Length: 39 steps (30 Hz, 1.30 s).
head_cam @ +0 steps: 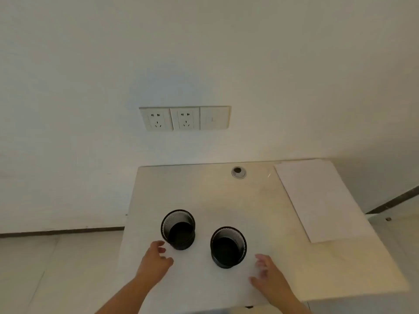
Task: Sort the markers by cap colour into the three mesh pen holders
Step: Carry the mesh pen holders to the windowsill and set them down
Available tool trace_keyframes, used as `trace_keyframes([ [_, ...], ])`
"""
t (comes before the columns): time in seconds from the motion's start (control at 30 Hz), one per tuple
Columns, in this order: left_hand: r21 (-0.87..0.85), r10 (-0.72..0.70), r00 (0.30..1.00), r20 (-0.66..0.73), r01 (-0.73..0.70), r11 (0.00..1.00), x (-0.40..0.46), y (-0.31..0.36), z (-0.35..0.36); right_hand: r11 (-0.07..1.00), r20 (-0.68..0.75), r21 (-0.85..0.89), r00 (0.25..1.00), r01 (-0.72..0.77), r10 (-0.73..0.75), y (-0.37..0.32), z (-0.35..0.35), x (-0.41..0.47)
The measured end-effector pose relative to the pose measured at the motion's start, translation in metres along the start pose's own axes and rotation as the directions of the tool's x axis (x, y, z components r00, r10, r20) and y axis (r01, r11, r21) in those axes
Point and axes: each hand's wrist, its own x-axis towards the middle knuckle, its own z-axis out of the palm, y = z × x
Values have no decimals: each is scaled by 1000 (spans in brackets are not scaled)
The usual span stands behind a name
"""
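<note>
Two black mesh pen holders stand upright on a white desk (226,200). The left holder (178,230) sits a little farther back than the right holder (228,247). Both look dark inside and show nothing sticking out. My left hand (154,262) hovers just left of and below the left holder, fingers apart, holding nothing. My right hand (267,275) is spread open just right of the right holder, apart from it. No markers and no third holder are in view.
A white sheet of paper (322,200) lies along the desk's right side. A round cable grommet (238,172) sits near the back edge. Wall sockets (184,118) are on the wall behind. The desk's left edge drops to the floor.
</note>
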Motion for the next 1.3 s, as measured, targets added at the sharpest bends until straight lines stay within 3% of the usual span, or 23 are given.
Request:
trace_keyframes([
  [0.13,-68,148,988,-45,-151,986,10,12,5,996,90,53,993,74,-79,-17,21,9],
  [0.27,-173,215,972,-95,-229,958,13,18,9,971,0,96,976,219,-220,-29,37,9],
  [0.43,-262,208,968,-139,-238,935,20,22,15,963,-119,124,967,241,-227,-49,44,12],
  [0.87,-281,127,976,-177,-174,944,0,31,14,956,-130,289,992,46,-9,-68,41,10],
  [1.13,-416,-47,975,-216,-48,908,-83,-22,-5,940,95,337,992,44,-81,-65,36,-6],
  [1.3,-542,-239,915,-326,26,840,-148,-70,-9,972,307,231,945,37,-109,-61,46,-13],
])
